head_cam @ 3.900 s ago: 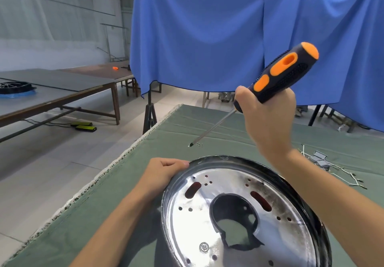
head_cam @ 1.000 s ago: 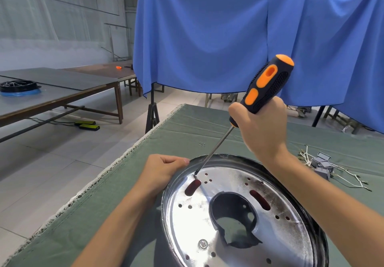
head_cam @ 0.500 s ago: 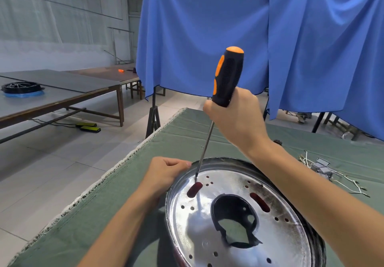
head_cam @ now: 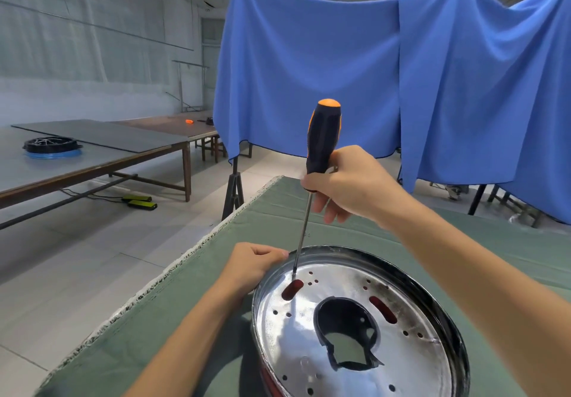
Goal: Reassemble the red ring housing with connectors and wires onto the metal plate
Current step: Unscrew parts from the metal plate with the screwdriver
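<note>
A round shiny metal plate (head_cam: 411,362) with a dark central cutout lies on the green cloth. Red of the ring housing (head_cam: 292,290) shows through two slots and at the plate's lower left edge. My left hand (head_cam: 251,265) grips the plate's far left rim. My right hand (head_cam: 347,184) holds a black and orange screwdriver (head_cam: 323,137) nearly upright. Its tip stands on the plate just above the left red slot.
The green cloth table (head_cam: 185,319) has its left edge close beside the plate. A blue curtain (head_cam: 386,81) hangs behind. A long grey table (head_cam: 92,155) with a black ring on it stands at left across the tiled floor.
The screwdriver has swung from a tilt to nearly upright, and its tip came down from the cloth onto the plate by the left slot. My left hand stays on the rim.
</note>
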Demonstrator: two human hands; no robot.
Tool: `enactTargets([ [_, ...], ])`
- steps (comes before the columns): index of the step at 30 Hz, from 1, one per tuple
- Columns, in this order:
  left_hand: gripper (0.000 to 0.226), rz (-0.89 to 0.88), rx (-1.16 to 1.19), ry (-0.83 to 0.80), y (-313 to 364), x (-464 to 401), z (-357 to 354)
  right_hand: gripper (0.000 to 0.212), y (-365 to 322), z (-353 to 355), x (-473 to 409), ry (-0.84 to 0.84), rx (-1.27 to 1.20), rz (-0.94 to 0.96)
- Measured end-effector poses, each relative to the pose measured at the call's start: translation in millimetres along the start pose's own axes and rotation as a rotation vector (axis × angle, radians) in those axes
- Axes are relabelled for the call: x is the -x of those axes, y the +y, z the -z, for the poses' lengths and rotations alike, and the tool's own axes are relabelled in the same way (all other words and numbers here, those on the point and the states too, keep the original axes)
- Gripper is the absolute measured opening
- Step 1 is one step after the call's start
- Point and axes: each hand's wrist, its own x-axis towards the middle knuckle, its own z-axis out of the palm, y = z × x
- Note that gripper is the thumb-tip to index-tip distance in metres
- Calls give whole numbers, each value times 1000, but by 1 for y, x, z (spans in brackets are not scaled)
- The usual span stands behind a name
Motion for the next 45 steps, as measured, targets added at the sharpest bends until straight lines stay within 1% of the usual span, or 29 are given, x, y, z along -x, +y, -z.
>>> enactTargets([
  [2, 9, -3, -29, -4, 0, -2, 0, 26, 1, -5, -2, 125, 179, 53],
  [4, 11, 1, -67, -13, 0, -3, 1, 40, 1, -10, -5, 246, 355, 33],
  [7, 22, -3, -140, -31, 0, -5, 3, 44, 1, -16, -9, 346, 435, -7],
  [8, 28, -26, -211, -33, 1, -6, 2, 45, 2, -18, -11, 368, 441, -5],
  [9, 31, -76, -336, -29, 4, -6, 2, 46, 3, -19, -12, 387, 440, -1],
  [11, 31, -249, -640, 15, 13, -6, -1, 48, 5, -20, -13, 426, 434, 9],
  [12, 31, -345, -694, 34, 20, -5, -2, 49, 5, -20, -13, 443, 435, 9],
  [13, 30, -425, -665, 24, 26, -3, -3, 50, 5, -20, -13, 453, 437, 6],
  [14, 26, -481, -585, -3, 32, -1, -4, 52, 5, -20, -13, 458, 436, 1],
  [15, 21, -509, -506, -24, 37, 0, -6, 53, 5, -19, -13, 457, 436, -6],
  [17, 13, -504, -412, -5, 42, 1, -12, 56, 5, -18, -14, 433, 446, -26],
  [19, 8, -498, -391, 44, 43, 0, -16, 59, 5, -16, -13, 394, 468, -39],
  [22, 6, -544, -388, 42, 40, -4, -17, 61, 5, -11, -10, 347, 472, -52],
  [23, 5, -552, -383, 40, 39, -5, -18, 57, 5, -9, -9, 310, 425, -52],
  [24, 6, -556, -380, 38, 38, -6, -19, 49, 5, -6, -9, 260, 326, -43],
  [26, 10, -556, -390, 33, 36, -7, -21, 31, 3, -2, -7, 154, 33, -15],
  [27, 12, -552, -401, 28, 35, -8, -22, 23, 2, -1, -6, 120, -103, -3],
  [28, 14, -543, -407, 21, 34, -9, -22, 16, 2, -1, -6, 111, -187, 9],
  [30, 16, -512, -394, 1, 33, -9, -21, 6, 3, -2, -8, 140, -239, 35],
  [33, 13, -488, -361, -14, 31, -10, -18, 8, 7, -6, -10, 198, -220, 105],
  [34, 9, -485, -340, -11, 31, -9, -18, 9, 7, -8, -10, 212, -190, 129],
  [36, 1, -464, -243, 9, 29, -6, -22, 17, 6, -11, -10, 247, -149, 146],
  [39, 9, -423, -49, 80, 26, -4, -27, 25, 2, -14, -7, 280, -110, 136],
  [41, 12, -427, -5, 105, 23, -4, -27, 25, 0, -13, -5, 269, -133, 108],
  [45, 4, -445, -33, 51, 22, -6, -27, 14, -6, -3, -6, 165, -302, 129],
])
